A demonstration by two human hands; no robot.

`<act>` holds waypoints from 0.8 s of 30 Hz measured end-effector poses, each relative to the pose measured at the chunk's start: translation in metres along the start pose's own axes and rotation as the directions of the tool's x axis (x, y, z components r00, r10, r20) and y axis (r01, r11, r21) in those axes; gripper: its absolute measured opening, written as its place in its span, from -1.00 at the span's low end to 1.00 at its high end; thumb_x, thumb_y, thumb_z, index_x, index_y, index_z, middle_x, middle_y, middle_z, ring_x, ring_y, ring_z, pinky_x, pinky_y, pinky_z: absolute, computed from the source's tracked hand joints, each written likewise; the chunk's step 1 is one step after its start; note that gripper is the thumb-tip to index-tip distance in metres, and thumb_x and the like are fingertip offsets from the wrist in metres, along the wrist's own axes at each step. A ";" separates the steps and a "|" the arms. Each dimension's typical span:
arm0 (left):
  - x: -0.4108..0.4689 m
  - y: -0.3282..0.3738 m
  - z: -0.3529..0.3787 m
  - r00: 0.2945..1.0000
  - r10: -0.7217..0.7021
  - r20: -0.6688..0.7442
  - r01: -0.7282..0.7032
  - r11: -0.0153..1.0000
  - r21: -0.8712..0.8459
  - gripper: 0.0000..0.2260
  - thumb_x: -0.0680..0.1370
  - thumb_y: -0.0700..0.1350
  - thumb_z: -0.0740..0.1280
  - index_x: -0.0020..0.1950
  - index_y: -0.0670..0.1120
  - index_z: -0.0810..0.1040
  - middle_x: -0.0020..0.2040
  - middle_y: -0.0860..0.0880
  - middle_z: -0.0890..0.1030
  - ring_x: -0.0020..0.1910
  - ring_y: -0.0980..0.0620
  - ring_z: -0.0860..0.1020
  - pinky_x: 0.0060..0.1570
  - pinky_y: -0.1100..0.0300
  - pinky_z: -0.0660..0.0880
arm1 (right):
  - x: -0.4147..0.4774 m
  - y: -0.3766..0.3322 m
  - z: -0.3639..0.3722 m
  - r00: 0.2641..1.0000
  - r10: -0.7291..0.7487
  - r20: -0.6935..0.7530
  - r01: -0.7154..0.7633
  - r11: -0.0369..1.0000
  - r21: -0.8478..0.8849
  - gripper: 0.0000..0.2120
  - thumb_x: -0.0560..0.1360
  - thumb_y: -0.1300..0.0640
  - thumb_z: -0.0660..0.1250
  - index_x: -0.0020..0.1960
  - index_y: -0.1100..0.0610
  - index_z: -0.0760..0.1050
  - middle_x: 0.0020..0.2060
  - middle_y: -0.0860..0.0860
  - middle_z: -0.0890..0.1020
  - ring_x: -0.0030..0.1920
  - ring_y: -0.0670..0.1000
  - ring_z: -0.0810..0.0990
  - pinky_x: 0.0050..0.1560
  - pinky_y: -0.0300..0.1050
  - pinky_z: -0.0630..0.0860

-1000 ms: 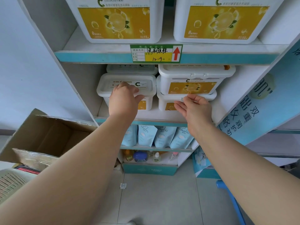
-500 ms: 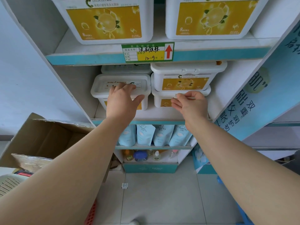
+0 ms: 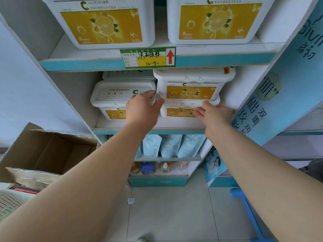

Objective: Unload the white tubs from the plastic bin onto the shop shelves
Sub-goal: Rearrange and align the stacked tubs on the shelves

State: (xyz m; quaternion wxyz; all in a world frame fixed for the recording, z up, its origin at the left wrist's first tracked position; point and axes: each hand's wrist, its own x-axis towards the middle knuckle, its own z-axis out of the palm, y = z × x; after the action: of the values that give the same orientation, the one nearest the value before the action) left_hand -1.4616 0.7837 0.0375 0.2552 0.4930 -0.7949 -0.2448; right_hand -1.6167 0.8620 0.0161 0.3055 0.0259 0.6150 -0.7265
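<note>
Small white tubs with yellow labels sit on the middle shelf (image 3: 111, 124). One tub (image 3: 111, 97) stands at the left with another tub (image 3: 128, 74) behind it. On the right, an upper tub (image 3: 192, 84) is stacked on a lower tub (image 3: 178, 113). My left hand (image 3: 142, 109) lies flat between the left tub and the stack, fingers on the left tub's lid edge, thumb touching the stack's left side. My right hand (image 3: 215, 114) presses flat against the lower tub's right front corner. Neither hand is closed around anything. The pale plastic bin (image 3: 10, 202) shows at the bottom left.
Two large white tubs (image 3: 104, 23) fill the top shelf above a green price tag (image 3: 147, 57). Blue pouches (image 3: 167, 145) and small bottles sit on lower shelves. An open cardboard box (image 3: 45, 154) stands at left. A blue panel (image 3: 272, 102) leans at right, and a blue stool (image 3: 244, 203) stands on the floor.
My left hand slid right off the left tub's lid to the gap beside the stack. My right hand shifted right to the lower tub's right corner.
</note>
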 end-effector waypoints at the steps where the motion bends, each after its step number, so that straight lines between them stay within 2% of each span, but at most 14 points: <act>1: -0.001 0.001 -0.001 1.000 0.001 0.000 -0.001 1.000 -0.007 -0.72 0.57 0.03 0.28 0.18 -0.07 0.59 0.07 -0.09 0.65 0.14 -0.12 0.52 0.09 -0.04 0.49 | -0.002 0.000 -0.002 1.000 -0.003 0.001 0.003 1.000 0.004 -0.76 0.50 0.31 0.35 0.13 0.32 0.40 -0.20 0.23 0.63 -0.29 0.06 0.69 -0.31 -0.15 0.63; 5: -0.005 0.000 -0.006 1.000 -0.011 0.007 0.012 0.998 -0.060 -0.75 0.56 -0.01 0.31 0.13 -0.12 0.60 0.02 -0.11 0.65 0.05 -0.11 0.57 0.04 -0.02 0.52 | -0.009 -0.001 -0.004 1.000 -0.001 0.006 0.001 1.000 0.003 -0.86 0.52 0.30 0.34 0.03 0.30 0.43 -0.24 0.20 0.61 -0.30 0.06 0.67 -0.33 -0.16 0.63; 8: -0.002 -0.003 -0.009 1.000 -0.013 0.022 0.014 0.999 -0.039 -0.81 0.54 -0.09 0.32 0.06 -0.17 0.61 -0.02 -0.11 0.65 0.00 -0.11 0.58 0.01 0.00 0.54 | -0.012 0.000 -0.006 1.000 0.003 0.003 -0.003 1.000 0.011 -0.81 0.51 0.30 0.34 0.08 0.33 0.43 -0.22 0.21 0.62 -0.30 0.05 0.68 -0.34 -0.17 0.62; 12: 0.004 -0.007 -0.010 0.997 0.021 0.081 -0.032 0.989 0.147 -0.77 0.47 -0.30 0.27 0.10 -0.19 0.55 0.02 -0.13 0.61 0.10 -0.12 0.47 -0.02 0.03 0.50 | -0.013 0.003 -0.005 1.000 0.017 -0.015 -0.016 0.999 0.049 -0.73 0.51 0.29 0.35 0.18 0.34 0.42 -0.17 0.21 0.64 -0.30 0.03 0.70 -0.32 -0.17 0.63; 15: 0.008 -0.012 -0.009 0.996 0.051 0.074 -0.067 0.967 0.245 -0.76 0.45 -0.40 0.25 0.06 -0.18 0.54 0.10 -0.13 0.52 0.15 -0.12 0.40 -0.09 0.11 0.38 | -0.014 0.006 -0.005 0.999 0.045 0.028 -0.046 0.999 0.003 -0.78 0.56 0.20 0.30 0.09 0.36 0.49 -0.18 0.17 0.65 -0.27 0.01 0.70 -0.25 -0.13 0.66; 18: 0.008 -0.018 -0.008 0.998 0.060 0.026 -0.064 0.965 0.253 -0.71 0.50 -0.36 0.29 0.20 -0.16 0.57 0.16 -0.11 0.55 0.21 -0.11 0.39 0.03 0.14 0.37 | -0.016 0.010 -0.003 0.994 0.057 0.089 -0.050 0.995 -0.082 -0.79 0.56 0.14 0.30 -0.02 0.32 0.52 -0.18 0.15 0.66 -0.18 0.07 0.71 -0.15 -0.05 0.66; 24: 0.005 -0.018 -0.009 0.999 0.033 0.002 -0.032 0.979 0.200 -0.82 0.51 -0.30 0.32 0.10 -0.24 0.59 0.08 -0.14 0.62 0.18 -0.11 0.39 0.04 0.07 0.39 | -0.020 0.014 0.001 0.984 0.072 0.162 -0.044 0.985 -0.170 -0.90 0.57 0.11 0.29 -0.05 0.14 0.50 -0.11 0.09 0.67 -0.15 0.03 0.70 -0.07 -0.04 0.64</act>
State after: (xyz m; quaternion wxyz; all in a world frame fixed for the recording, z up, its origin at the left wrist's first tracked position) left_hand -1.4457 0.7710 0.0330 0.2090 0.5032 -0.8233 -0.1591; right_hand -1.5930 0.8684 0.0121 0.3786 -0.0428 0.6442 -0.6632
